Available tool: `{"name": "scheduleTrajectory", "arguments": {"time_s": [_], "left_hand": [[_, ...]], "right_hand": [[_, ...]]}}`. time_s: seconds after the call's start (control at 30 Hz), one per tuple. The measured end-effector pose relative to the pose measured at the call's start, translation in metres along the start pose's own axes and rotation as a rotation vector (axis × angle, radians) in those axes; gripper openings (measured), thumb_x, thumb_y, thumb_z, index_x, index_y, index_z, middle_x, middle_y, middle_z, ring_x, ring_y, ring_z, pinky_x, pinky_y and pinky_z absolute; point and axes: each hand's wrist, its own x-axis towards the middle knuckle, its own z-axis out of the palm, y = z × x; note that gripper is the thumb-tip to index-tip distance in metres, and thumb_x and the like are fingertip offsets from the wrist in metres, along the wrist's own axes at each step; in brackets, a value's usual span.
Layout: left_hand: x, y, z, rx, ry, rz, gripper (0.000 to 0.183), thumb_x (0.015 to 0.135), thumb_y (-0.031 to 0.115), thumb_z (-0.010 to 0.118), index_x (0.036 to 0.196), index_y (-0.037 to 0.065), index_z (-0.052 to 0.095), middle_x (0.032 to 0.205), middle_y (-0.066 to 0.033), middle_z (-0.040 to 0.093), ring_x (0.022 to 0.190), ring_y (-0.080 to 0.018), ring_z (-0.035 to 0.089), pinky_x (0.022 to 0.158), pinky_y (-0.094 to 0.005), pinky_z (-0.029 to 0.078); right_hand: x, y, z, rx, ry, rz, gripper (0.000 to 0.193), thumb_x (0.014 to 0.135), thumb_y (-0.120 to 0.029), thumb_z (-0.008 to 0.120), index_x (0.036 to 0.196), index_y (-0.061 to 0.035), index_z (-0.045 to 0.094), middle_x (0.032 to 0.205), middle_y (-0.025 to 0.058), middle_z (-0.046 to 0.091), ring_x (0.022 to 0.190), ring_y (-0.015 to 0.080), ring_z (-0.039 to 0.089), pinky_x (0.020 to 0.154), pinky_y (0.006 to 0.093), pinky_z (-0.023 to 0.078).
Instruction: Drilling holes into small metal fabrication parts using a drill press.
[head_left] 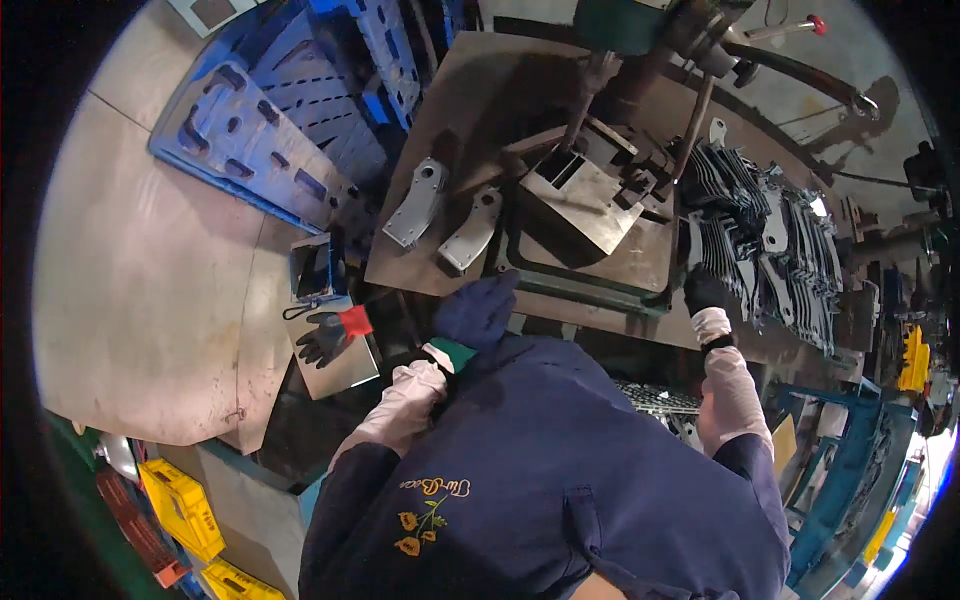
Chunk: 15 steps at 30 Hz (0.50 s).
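My left hand, in a dark blue glove, lies at the front edge of the metal worktable, fingers stretched toward the machine base; nothing shows in it. Just beyond it are two grey curved metal plates with holes at one end. My right hand, in a black glove, is at the near left end of a pile of similar metal plates. Its fingers blend into the dark, so their grip is hidden. Between my hands stands a steel fixture block on a dark green machine base.
A machine column and lever with a red knob rise over the fixture. Blue plastic pallets lean at the left. A spare black-and-red glove lies on a box left of my arm. Yellow crates stand lower left; a blue frame is at right.
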Motion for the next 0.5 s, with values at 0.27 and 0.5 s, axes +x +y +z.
{"name": "scheduleTrajectory", "arguments": {"time_s": [0.27,0.5], "left_hand": [[0.04,0.037,-0.007,-0.135,0.083,0.119,0.055,0.084,0.03,0.062,0.133,0.009,0.048,0.126,-0.0147,0.055,0.111,-0.0344,0.055,0.094,-0.0451,0.044],[0.084,0.09,-0.044,-0.206,0.151,0.3,0.075,0.075,0.044,0.068,0.136,0.007,0.045,0.133,-0.0123,0.041,0.112,-0.0291,0.05,0.092,-0.0377,0.044]], "right_hand": [[0.02,0.002,-0.173,0.607,0.092,-0.202,0.025,0.088,-0.03,0.059,0.098,-0.0085,0.065,0.082,0.0135,0.067,0.064,0.0266,0.065,0.055,0.0367,0.049],[-0.018,-0.112,-0.274,1.449,-0.451,-0.126,0.035,0.094,-0.032,0.051,0.11,-0.0022,0.061,0.096,0.0118,0.066,0.059,0.0205,0.065,0.055,0.0289,0.051]]}}
